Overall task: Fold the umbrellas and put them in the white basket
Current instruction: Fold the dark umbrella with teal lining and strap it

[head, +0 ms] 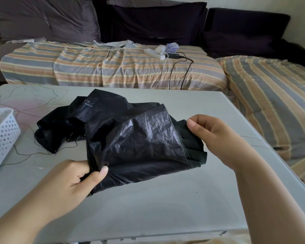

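Room: a sofa (113, 67) under a striped sheet stood behind the pale grey bench (148, 205), with dark cushions (157, 22) along its back.
Bench: thin dark lines ran over its far left part, and its near edge was chipped.
Umbrella: a black umbrella (139, 138) lay collapsed but loose across the middle of the bench, its canopy bunched, one shiny crinkled panel uppermost between the two grips.
Lettering: white "UV" print showed on a flat fold beyond the left grip, on the far side of the canopy.
Left hand: the left hand (72, 180) pinched the near left edge of the canopy, thumb on top and fingers curled beneath; its grip was closed on the fabric.
Right hand: the right hand (217, 131) took the right edge of the canopy, fingers curled into the dark folds and thumb raised above them; its grip grasped the fabric.
Basket: the white basket (2, 136) with a perforated wall stood on the bench well to the left of the left grip, partly out of view, something pink inside.
Sofa items: a white power strip (154, 53) with cables lay on the striped sheet, far beyond the right grip.
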Action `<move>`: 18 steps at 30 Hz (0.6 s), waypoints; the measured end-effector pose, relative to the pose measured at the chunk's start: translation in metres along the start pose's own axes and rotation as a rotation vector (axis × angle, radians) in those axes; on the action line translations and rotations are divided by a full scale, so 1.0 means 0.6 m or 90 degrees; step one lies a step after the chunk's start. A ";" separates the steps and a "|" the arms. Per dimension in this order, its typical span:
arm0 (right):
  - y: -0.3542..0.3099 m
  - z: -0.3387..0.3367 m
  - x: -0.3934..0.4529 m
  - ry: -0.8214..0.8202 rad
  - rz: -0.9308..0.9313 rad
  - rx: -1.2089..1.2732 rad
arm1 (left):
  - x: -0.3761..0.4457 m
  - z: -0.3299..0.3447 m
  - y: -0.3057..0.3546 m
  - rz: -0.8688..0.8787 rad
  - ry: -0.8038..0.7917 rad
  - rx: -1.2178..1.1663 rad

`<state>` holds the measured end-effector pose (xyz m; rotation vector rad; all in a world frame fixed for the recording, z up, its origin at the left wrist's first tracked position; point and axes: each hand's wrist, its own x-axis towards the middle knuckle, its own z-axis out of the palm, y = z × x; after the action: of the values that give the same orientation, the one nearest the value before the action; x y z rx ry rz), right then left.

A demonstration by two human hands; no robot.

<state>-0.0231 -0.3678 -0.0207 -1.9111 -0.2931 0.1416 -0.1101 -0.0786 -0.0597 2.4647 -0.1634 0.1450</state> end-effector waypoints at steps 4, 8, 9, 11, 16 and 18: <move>0.004 -0.006 -0.006 -0.099 0.007 0.004 | -0.002 0.000 -0.004 -0.017 -0.009 -0.013; 0.004 0.000 -0.002 0.040 -0.083 -0.118 | 0.001 -0.003 -0.012 -0.066 -0.007 -0.074; 0.002 0.003 -0.001 0.072 -0.108 -0.155 | 0.002 -0.003 -0.015 -0.072 -0.010 -0.080; 0.001 0.011 -0.001 0.114 -0.138 -0.209 | 0.004 -0.002 -0.019 -0.076 -0.016 -0.083; 0.008 0.023 0.003 0.163 -0.160 -0.271 | 0.004 -0.004 -0.020 -0.085 -0.021 -0.075; 0.006 0.026 0.003 0.187 -0.190 -0.264 | 0.003 -0.005 -0.017 -0.092 -0.021 -0.075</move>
<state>-0.0246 -0.3545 -0.0292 -2.2332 -0.4272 -0.4267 -0.1072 -0.0690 -0.0634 2.3526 -0.0077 0.0315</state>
